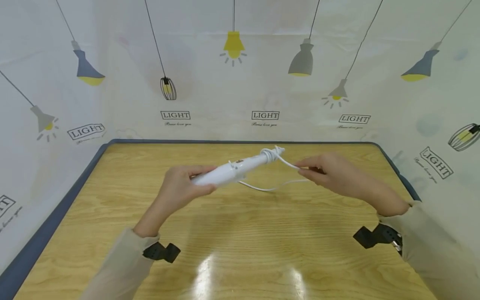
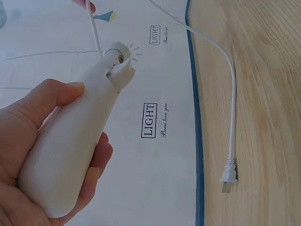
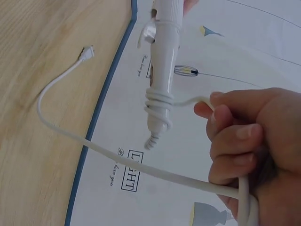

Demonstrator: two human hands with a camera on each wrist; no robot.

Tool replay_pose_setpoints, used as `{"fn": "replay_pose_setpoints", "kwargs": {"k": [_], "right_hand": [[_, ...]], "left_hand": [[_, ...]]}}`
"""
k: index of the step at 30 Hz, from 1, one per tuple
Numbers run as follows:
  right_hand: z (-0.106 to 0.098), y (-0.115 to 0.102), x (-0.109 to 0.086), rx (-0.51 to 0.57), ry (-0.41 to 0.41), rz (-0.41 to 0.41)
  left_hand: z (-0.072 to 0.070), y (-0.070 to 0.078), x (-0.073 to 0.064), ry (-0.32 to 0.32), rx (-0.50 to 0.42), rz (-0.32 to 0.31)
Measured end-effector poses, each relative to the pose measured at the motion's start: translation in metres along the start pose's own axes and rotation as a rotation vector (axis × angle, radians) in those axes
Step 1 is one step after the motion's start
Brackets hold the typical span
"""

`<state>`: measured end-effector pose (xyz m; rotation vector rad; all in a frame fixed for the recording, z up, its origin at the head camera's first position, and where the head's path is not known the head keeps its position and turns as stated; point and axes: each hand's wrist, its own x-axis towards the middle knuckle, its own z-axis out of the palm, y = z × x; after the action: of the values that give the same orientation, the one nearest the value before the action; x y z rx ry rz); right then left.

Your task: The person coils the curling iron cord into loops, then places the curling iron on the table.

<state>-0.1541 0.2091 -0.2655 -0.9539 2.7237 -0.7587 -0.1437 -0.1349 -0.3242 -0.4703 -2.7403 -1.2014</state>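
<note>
A white curling iron [image 1: 225,171] is held slanting above the table, its narrow end up and to the right. My left hand [image 1: 182,185] grips its wide part, thumb on one side and fingers around the other. Several turns of white cord [image 3: 160,100] are wound around the narrow end, close to the ribbed cord sleeve [image 3: 151,141]. To the right, my right hand [image 1: 330,175] pinches the cord between thumb and forefinger, with a stretch running from there to the windings. More cord passes through its curled lower fingers in the right wrist view.
Loose cord hangs in a curve and ends in a two-pin plug [image 2: 229,174], seen over the wooden table [image 1: 240,233]. A dark blue edge [image 1: 240,141] borders the table. Behind and beside it hangs a pale sheet [image 1: 210,83] printed with lamps.
</note>
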Motion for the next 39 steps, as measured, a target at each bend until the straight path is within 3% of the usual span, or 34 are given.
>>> {"fn": "replay_pose_setpoints", "kwargs": {"k": [8, 11, 16, 20, 24, 29, 34, 39], "right_hand": [[0.016, -0.012, -0.001, 0.070, 0.200, -0.026], [0.016, -0.015, 0.002, 0.155, 0.227, 0.013], [0.017, -0.017, 0.007, 0.199, 0.248, 0.039], [0.024, -0.014, 0.005, 0.233, 0.269, 0.006], [0.030, -0.008, -0.003, 0.355, 0.233, -0.001], [0.037, 0.004, -0.013, 0.502, 0.181, -0.044], [0.046, 0.018, -0.021, 0.566, 0.114, -0.106], [0.057, 0.030, -0.023, 0.632, 0.074, -0.168]], "left_hand": [[0.007, 0.008, 0.005, 0.028, 0.037, 0.042], [0.010, 0.008, 0.007, 0.049, 0.079, 0.079], [0.012, 0.006, 0.009, 0.090, 0.147, 0.106], [0.011, 0.005, 0.008, 0.109, 0.068, 0.038], [0.005, 0.008, 0.006, 0.132, -0.039, -0.035], [-0.006, 0.014, 0.003, 0.142, -0.182, -0.052], [-0.018, 0.017, 0.000, 0.168, -0.342, -0.068], [-0.026, 0.018, -0.002, 0.162, -0.442, -0.062]]}}
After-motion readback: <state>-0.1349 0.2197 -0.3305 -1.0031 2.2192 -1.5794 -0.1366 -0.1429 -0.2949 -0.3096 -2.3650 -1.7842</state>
